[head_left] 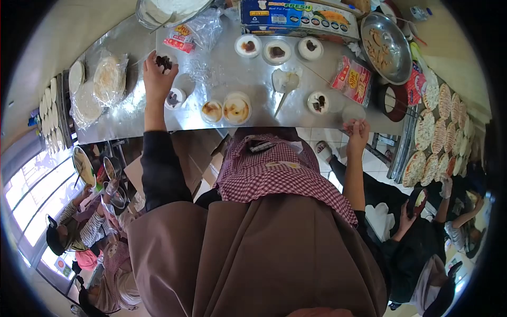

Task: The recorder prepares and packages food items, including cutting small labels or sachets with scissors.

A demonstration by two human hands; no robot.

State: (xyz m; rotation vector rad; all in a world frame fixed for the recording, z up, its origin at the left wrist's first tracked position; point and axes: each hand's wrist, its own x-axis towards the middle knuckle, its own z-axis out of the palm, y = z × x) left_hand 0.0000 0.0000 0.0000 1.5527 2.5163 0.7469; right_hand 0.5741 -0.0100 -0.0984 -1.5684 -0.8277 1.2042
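Note:
My left hand (157, 84) reaches to the left part of the steel table (222, 68), its fingers curled around a small cup with dark brown pieces (165, 63). Just below it stands a white-filled cup (175, 98) with a dark topping. At the table's near right edge, my right hand (357, 134) pinches a clear round lid (354, 113); the fingertips partly cover its rim. Left of the lid is another white cup with dark topping (318, 102). A whitish spatula (285, 83) lies mid-table, with two browned-top cups (236, 108) to its left.
Three topped cups (277, 52) stand before a blue box (301, 18). A steel bowl (386, 48), red-yellow packet (353, 81) and brown ring-like container (394, 103) are at right. Bagged flatbreads (109, 79) lie left. Topped flatbreads (435, 132) fill a side rack; people work on both sides.

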